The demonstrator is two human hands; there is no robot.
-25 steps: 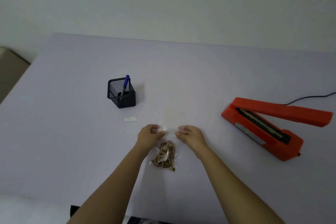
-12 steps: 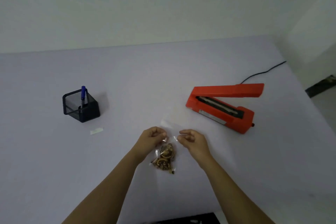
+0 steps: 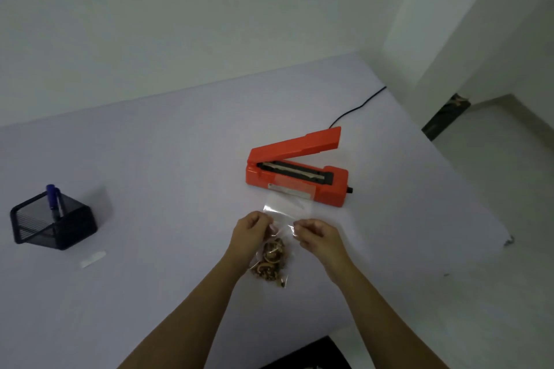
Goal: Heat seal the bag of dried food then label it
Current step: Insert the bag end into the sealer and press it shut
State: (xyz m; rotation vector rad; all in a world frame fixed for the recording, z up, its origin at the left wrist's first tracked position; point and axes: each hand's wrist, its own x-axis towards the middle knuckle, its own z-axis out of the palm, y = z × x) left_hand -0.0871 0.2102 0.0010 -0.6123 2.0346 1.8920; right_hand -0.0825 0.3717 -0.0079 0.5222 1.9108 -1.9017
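You've got the pale lilac table [image 3: 150, 159] filling most of your view, running up to the plain white wall, and everything is laid out on it. Biggest piece on there is the orange heat sealer [image 3: 296, 171], sitting just beyond your hands with its lever arm raised at an angle, so the dark sealing strip along the base is showing; its black cord [image 3: 356, 108] trails off toward the far right edge of the table. Well off to your left stands the black mesh pen holder [image 3: 54, 223] with a blue pen [image 3: 51, 196] poking up out of it. Now your hands: your left hand [image 3: 251, 234] and right hand [image 3: 317, 237] are side by side near the middle, fingers curled in, each pinching a side of the clear plastic bag [image 3: 284, 210] about halfway up. The bag's empty upper part stretches away from you toward the sealer, its open end lying just in front of the sealer's base or touching it; you can't tell which from here. The dried food [image 3: 271, 260], brownish curls and bits, is bunched in the bottom of the bag, lying between your wrists. Smallest thing out there: a little white label [image 3: 93, 259] flat on the table, just in front of the pen holder.
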